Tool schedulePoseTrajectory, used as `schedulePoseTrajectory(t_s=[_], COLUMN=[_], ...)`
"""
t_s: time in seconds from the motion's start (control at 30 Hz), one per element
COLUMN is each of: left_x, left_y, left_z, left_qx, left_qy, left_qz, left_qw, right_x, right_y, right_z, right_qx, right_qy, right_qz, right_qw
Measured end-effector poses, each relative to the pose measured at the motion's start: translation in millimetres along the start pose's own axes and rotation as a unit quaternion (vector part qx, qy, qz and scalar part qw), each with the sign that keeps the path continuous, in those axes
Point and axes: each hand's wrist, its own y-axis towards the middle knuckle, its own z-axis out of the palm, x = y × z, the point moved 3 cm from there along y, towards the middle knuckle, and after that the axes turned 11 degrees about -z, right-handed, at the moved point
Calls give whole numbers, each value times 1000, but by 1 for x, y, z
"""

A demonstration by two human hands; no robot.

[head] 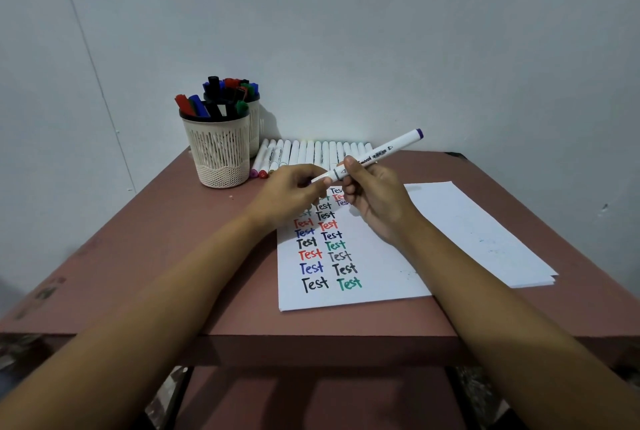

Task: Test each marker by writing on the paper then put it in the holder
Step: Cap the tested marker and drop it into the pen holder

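A marker (384,151) judged light, stiff and smooth is gripped mid-barrel by the right hand (377,202), its near end seemingly pinched by the left hand (291,194).

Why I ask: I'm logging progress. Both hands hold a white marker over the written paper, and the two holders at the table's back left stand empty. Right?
Not quite. The head view shows the two holders packed with capped markers, not empty. The rest stands: the left hand and the right hand hold the white marker over the paper.
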Motion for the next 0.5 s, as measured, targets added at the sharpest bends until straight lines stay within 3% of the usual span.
schedulePoseTrajectory(t_s=[0.3,0.5], left_x=[-1,3], left_y=[2,11], left_z=[6,-3], left_qx=[-1,-29], left_qy=[-69,-266], left_qz=[-8,-85], left_qw=[998,960], right_x=[2,8], right_y=[3,7], right_z=[0,-1], right_qx=[3,-6], right_qy=[21,-21], right_qz=[1,-12], right_qw=[1000,1000])
